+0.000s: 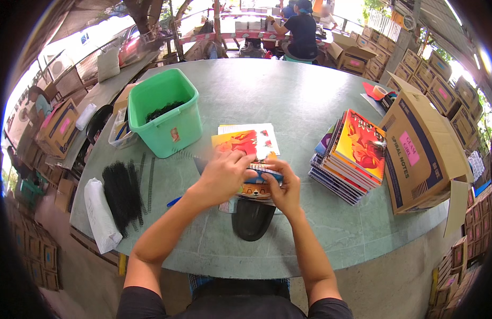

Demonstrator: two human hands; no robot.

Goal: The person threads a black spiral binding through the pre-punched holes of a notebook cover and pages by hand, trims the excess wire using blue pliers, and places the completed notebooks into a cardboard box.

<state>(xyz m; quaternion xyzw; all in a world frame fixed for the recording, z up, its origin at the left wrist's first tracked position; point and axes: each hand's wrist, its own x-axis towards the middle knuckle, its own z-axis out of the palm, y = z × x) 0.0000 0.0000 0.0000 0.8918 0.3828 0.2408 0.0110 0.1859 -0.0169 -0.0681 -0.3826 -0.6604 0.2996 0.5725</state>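
Observation:
My left hand (224,175) is closed on the top edge of a small notebook (255,191) with a blue cover and a cartoon animal face. My right hand (285,187) pinches the same notebook at its right end. Black binding shows along that edge, partly hidden by my fingers. Just beyond my hands lie a yellow and red cover (236,142) and white sheets (271,129). Under the notebook, a dark rounded pad or tool base (252,222) sticks out toward me. A blue pen-like thing (173,201) rests near my left forearm.
Left stand a green bin (166,127) with black coils inside, a heap of black spiral coils (122,196) and a white wrapped pack (101,215). Right are stacked spiral notebooks (360,146) and an open cardboard box (424,151). Another person (302,32) sits beyond the table.

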